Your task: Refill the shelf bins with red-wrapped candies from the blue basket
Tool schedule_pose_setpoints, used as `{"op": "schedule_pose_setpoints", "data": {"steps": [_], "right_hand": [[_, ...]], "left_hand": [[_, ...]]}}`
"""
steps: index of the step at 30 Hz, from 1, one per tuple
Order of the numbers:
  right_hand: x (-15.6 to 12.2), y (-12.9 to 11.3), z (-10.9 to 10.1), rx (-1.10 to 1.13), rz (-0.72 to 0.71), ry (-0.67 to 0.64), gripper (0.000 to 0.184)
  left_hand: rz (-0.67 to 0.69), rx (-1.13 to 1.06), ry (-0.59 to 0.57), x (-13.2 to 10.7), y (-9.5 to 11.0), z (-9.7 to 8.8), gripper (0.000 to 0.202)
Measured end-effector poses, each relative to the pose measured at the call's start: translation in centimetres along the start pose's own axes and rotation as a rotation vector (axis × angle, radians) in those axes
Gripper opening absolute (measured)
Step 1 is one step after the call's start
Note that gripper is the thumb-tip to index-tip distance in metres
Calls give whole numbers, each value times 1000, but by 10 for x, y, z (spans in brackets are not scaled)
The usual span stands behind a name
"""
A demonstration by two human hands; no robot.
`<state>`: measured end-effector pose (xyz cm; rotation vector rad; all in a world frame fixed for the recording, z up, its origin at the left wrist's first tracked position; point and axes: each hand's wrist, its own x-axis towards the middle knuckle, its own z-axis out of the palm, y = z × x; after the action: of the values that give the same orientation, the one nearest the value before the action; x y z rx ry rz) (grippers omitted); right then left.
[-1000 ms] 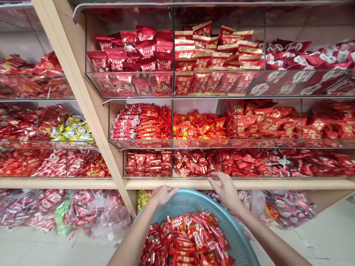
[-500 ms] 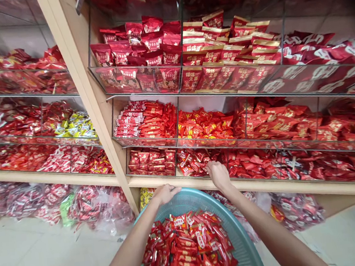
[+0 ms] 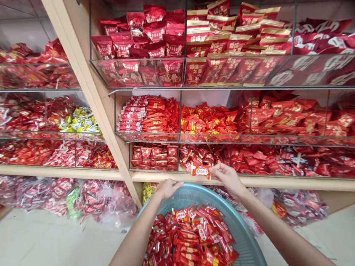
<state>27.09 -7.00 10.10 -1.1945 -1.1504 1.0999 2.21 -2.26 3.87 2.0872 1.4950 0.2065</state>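
My left hand (image 3: 170,188) is closed on the far rim of a teal plastic basket (image 3: 251,243). Inside the basket lies a heap of small wrapped candies (image 3: 189,242), mostly red with some white and yellow print. My right hand (image 3: 228,178) pinches one red candy packet (image 3: 200,170) with a white label by its right end. That packet is just in front of the lowest shelf compartment, beyond the basket's far rim. Behind it, similar red and white packets (image 3: 195,153) fill part of the compartment.
Clear-fronted shelves with red packets (image 3: 209,68) rise ahead. A wooden upright (image 3: 92,95) divides them from shelves on the left, which hold red candies and some yellow ones (image 3: 79,121). Plastic bags of candy (image 3: 103,200) sit on the tiled floor (image 3: 50,248) under the bottom ledge.
My right hand has come out of the low compartment towards me with a red candy packet between its fingers. My left hand stays at the basket rim. The view has shifted slightly.
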Motion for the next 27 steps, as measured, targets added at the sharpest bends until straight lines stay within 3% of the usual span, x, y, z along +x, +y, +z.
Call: {"op": "schedule_pose_setpoints", "data": {"steps": [6, 8, 12, 16, 23, 27], "right_hand": [[-21, 39, 32, -214, 66, -356, 24], [-27, 57, 46, -281, 101, -417, 19], [-27, 87, 67, -426, 161, -419, 15], [-20, 98, 77, -491, 193, -385, 16], [-22, 102, 85, -702, 135, -338, 20], [-23, 82, 85, -856, 35, -271, 24]], "left_hand": [[18, -45, -3, 4, -4, 4, 66], [34, -69, 6, 5, -5, 4, 67], [16, -90, 19, 2, -4, 4, 64], [13, -83, 19, 0, -2, 2, 63], [23, -62, 21, 2, -5, 4, 62], [50, -64, 27, 4, -8, 5, 62]]}}
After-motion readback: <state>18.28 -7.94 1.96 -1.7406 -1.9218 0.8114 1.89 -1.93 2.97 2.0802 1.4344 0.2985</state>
